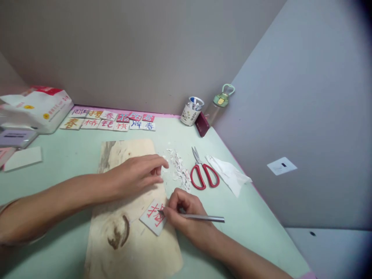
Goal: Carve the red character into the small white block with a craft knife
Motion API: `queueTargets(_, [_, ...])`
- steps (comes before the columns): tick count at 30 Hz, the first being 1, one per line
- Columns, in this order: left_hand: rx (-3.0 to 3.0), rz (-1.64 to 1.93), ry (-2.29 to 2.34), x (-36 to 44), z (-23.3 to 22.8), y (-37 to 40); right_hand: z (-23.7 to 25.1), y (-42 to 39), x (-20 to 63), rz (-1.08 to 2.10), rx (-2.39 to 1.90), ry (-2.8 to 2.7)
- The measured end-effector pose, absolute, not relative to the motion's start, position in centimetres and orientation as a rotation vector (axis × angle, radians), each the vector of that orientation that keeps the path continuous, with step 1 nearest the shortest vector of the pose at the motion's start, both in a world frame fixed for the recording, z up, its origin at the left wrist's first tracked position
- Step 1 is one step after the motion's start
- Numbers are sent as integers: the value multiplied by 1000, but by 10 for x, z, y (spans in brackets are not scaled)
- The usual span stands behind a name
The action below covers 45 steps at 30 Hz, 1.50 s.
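Observation:
My right hand (186, 215) grips a thin silver carving knife (203, 217) like a pen, its tip on a small white tile (153, 217) with a red character. That tile lies on a wooden board (122, 248). My left hand (136, 174) hovers over the board above the tile, fingers loosely curled, holding nothing that I can see; its fingertips are near a heap of white shavings (178, 170).
Red-handled scissors (203, 174) and a crumpled tissue (229, 174) lie right of the shavings. Several finished character tiles (110, 119) line the back wall. A pen cup (191, 111), a dark red case (202, 124) and a green-capped bottle (219, 104) stand in the corner. White packages (35, 108) sit far left.

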<state>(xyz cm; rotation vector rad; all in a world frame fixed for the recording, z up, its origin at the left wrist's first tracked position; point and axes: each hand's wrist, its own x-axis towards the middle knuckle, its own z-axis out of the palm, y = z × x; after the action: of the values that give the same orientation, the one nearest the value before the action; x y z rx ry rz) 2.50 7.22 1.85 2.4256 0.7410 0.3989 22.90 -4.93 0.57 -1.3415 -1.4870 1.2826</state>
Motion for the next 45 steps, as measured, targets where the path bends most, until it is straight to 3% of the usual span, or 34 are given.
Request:
queueTargets(8, [2287, 415, 658, 5, -21, 14, 9, -45, 233, 1416, -1277, -1418])
queueTargets(17, [2395, 694, 996, 26, -22, -32, 11, -49, 233, 1334, -1317, -1531])
queueTargets(45, [2278, 663, 1030, 16, -26, -36, 20, -51, 235, 1271, -1316, -1710])
